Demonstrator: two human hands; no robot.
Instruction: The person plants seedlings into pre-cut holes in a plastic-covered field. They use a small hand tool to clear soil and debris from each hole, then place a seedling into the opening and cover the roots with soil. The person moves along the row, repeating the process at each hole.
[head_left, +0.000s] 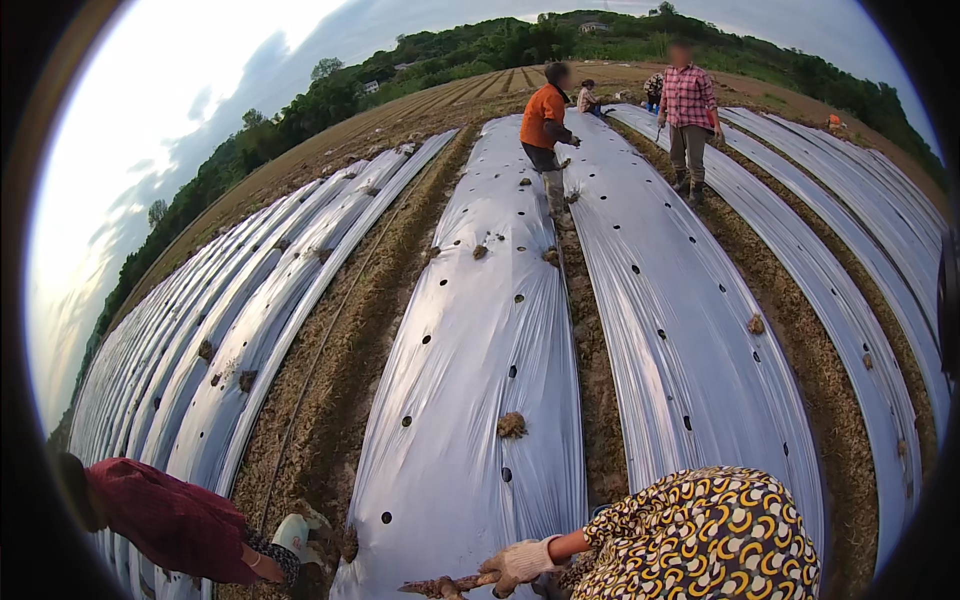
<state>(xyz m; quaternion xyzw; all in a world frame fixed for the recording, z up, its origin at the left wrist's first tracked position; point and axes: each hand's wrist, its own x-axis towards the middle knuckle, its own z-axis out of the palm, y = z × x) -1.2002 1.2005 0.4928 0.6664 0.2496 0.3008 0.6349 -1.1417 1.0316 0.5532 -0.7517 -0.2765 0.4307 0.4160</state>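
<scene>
Neither of my own hands is in view. Before me runs a raised bed under silvery plastic mulch film (465, 375), pierced by rows of dark round holes (386, 517). A clod of soil (512, 425) rests on the film. At the bottom edge, a nearby person in a patterned shirt (697, 532) bends low. That person's hand in a pale knitted glove (521, 564) grips a brown stick or tool handle (469, 582), which lies across the view. Its far end and the person's head cannot be made out.
At lower left another person in a dark red top (165, 517) stoops beside a soil furrow (322, 405). Ahead stand people in an orange jacket (541, 116) and a plaid shirt (688, 97). More film-covered beds (697, 360) lie right, with a furrow (596, 375) between.
</scene>
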